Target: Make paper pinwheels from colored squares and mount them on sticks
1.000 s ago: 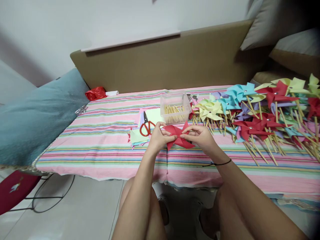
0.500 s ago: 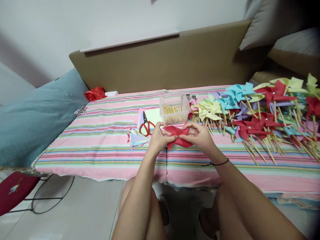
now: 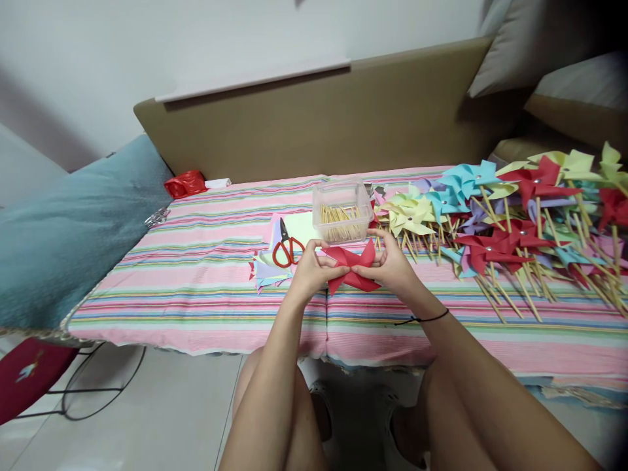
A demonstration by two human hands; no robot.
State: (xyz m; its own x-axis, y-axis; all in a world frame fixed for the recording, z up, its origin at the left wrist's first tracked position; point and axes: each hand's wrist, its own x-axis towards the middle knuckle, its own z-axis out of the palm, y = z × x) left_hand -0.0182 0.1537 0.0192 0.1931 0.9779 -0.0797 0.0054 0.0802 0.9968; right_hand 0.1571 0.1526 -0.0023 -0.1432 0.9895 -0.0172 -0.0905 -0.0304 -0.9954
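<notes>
A red paper pinwheel (image 3: 359, 282), its corners folded in toward the middle, is held just above the striped cloth between both hands. My left hand (image 3: 311, 268) grips its left side, with the thumb pressed near the centre. From the right, my right hand (image 3: 392, 265) pinches it, thumb also at the centre and index finger lifted off the paper. No stick shows on this pinwheel. Right behind the hands stands a clear plastic box (image 3: 321, 229) of short wooden sticks (image 3: 338, 214). Red-handled scissors (image 3: 282, 252) lie left of my left hand, on coloured paper sheets.
Finished pinwheels on sticks (image 3: 490, 252) are heaped along the right side. Cut paper pieces (image 3: 269, 271) lie below the scissors. A red plastic bag (image 3: 186, 184) and a white roll (image 3: 218, 184) sit at the back left, near a blue cushion (image 3: 88, 242).
My right index finger has lifted and straightened away from the pinwheel, and its upper right blade now stands more freely. Both thumbs stay at the centre.
</notes>
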